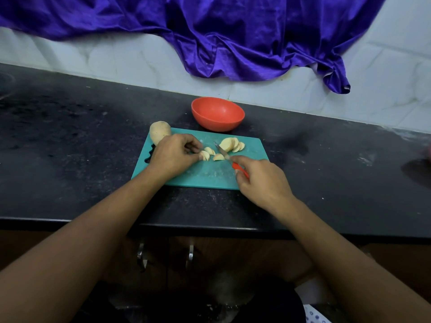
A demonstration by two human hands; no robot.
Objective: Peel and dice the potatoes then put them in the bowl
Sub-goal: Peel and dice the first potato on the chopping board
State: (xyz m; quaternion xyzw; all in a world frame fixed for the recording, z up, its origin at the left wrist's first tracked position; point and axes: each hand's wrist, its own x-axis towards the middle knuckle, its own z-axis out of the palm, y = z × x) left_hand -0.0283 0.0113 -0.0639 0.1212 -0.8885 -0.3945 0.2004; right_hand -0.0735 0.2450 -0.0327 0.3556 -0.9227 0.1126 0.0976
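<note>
Right now your left hand (173,155) rests on the left half of the board (205,176). Its fingers (194,145) are curled and pinch the left end of the small pieces (207,153) at the board's middle. Your right hand (258,178) is clenched round the red handle of the knife (229,160), over the board's near right corner.

What matters is how the blade lies to those pieces. They sit in a short row running left to right, with your left fingertips touching one end and the blade just beside the other. The blade points away from you and leftward, so it crosses the row's line at a slant. Its tip sits between the pieces and the fanned slices (232,144) toward the far right corner.

I judge the next cut needs the edge brought left onto the row, so tuck those fingertips back.

A whole potato (158,132) lies at the board's far left corner, just behind your left hand; whether it is peeled I cannot tell. The bowl (218,114) stands on the table (70,136) just beyond the board's far edge.
</note>
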